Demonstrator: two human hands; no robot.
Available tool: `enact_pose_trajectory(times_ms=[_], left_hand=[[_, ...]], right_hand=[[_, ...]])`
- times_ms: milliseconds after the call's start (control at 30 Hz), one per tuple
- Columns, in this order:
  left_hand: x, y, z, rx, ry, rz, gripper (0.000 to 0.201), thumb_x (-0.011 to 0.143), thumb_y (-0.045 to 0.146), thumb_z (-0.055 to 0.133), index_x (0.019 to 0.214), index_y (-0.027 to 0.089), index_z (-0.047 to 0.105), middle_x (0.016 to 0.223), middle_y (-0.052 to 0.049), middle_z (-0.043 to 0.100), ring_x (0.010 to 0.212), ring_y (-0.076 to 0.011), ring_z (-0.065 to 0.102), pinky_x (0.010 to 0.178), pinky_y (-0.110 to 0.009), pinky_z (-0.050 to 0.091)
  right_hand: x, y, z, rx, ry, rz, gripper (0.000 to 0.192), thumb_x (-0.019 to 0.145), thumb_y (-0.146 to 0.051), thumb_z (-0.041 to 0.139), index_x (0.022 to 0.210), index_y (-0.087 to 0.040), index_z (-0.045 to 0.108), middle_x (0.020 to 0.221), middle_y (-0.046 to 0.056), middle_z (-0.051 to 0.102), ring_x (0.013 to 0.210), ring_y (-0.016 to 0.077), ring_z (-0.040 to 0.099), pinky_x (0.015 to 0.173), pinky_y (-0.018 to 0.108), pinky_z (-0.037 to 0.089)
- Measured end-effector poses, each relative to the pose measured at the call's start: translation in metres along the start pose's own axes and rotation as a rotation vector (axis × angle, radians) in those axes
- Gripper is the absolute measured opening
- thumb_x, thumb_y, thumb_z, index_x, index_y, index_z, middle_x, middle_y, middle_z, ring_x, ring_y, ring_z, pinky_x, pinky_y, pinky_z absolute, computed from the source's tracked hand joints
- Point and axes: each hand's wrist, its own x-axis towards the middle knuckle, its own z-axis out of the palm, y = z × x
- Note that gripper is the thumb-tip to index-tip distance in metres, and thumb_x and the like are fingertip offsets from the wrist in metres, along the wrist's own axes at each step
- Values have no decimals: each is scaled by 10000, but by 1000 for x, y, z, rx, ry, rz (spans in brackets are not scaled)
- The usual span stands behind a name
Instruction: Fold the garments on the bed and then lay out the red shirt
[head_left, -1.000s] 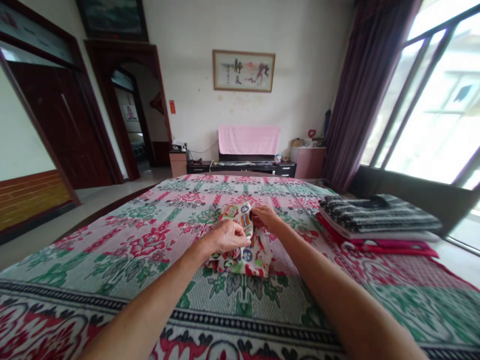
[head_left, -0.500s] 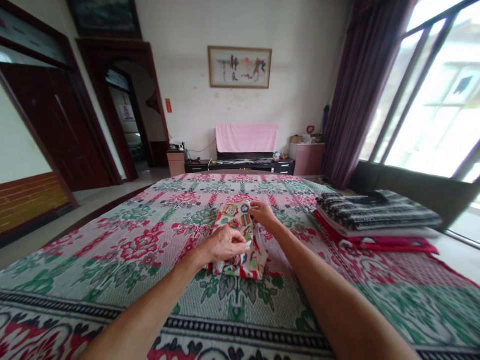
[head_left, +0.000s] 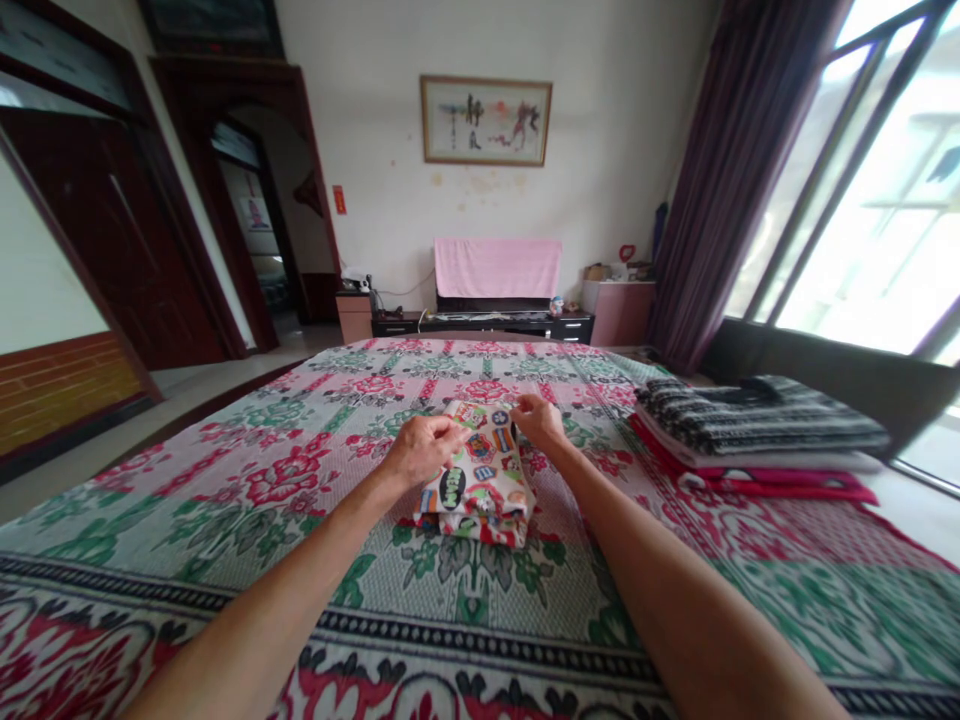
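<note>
Folded patterned cloth lies on the floral bedspread, centre. My left hand pinches its far left corner, fingers curled together. My right hand pinches its far right corner. Right of the cloth: a stack of folded clothes.

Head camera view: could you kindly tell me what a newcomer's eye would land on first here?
Both hands meet at the far edge of a small folded patterned cloth, the left hand and right hand pinching it on the floral bedspread. To the right lies a stack of folded clothes, striped on top.
</note>
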Motion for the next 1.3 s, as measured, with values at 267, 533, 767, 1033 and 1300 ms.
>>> enact_pose_trajectory(times_ms=[267, 533, 767, 1033, 1300], left_hand=[[-9, -24, 17, 414, -123, 232, 585, 819, 513, 547, 1282, 159, 583, 1448, -142, 444, 1352, -304, 370, 1130, -413, 291], [-19, -29, 28, 527, -392, 64, 739, 843, 649, 413, 1483, 289, 322, 1590, -90, 169, 1440, -409, 98, 1128, -635, 171], [-19, -37, 30, 518, -366, 124, 775, 827, 688, 398, 1481, 279, 323, 1588, -110, 171, 1444, -382, 119, 1123, -603, 191], [-3, -30, -4, 345, -33, -179, 501, 801, 592, 497, 932, 155, 705, 858, -87, 702, 803, -200, 636, 690, -265, 473], [-13, -21, -38, 295, -583, -410, 516, 674, 660, 598, 501, 176, 553, 477, -20, 552, 399, -123, 465, 436, -262, 376]], right_hand=[[-13, 5, 6, -86, -95, -445, 273, 848, -203, 489, 1063, -194, 656, 1122, 71, 675, 1036, 183, 602, 929, 262, 416], [-13, 19, 11, -169, -200, -429, 280, 875, -230, 461, 1068, -203, 661, 1156, 67, 666, 1075, 194, 593, 942, 282, 408], [-14, 13, 10, -155, -130, -267, 328, 817, -262, 563, 1131, -189, 628, 1182, 97, 651, 1070, 210, 601, 929, 281, 423], [-6, 15, 15, -181, -53, -137, 326, 858, -366, 527, 1103, -188, 646, 1149, 111, 667, 1059, 213, 615, 895, 279, 439], [27, -3, 26, -196, -176, 5, 371, 735, -500, 602, 871, -169, 700, 883, 124, 715, 874, 268, 658, 701, 309, 481]])
